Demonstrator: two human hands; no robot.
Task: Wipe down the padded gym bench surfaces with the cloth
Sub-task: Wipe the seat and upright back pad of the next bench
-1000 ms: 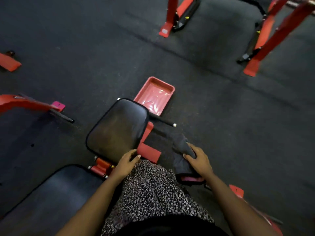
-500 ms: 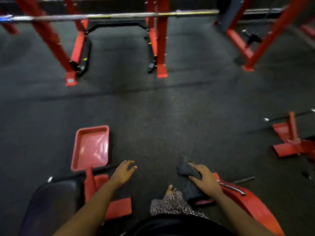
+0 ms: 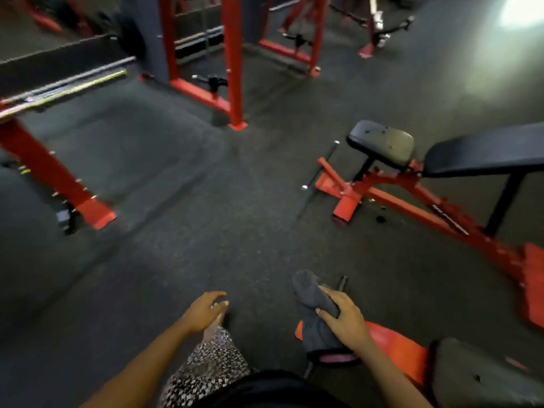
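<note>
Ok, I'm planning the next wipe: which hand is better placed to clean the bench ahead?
Right. The right hand grips the cloth, and the bench stands on that side; the left hand is empty.

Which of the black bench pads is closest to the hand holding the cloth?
The bottom-right pad, beside the right hand gripping the cloth; the seat pad and long pad stand farther off.

Dim gym, glare top right (blown out), motion blur, wide-angle warping
</note>
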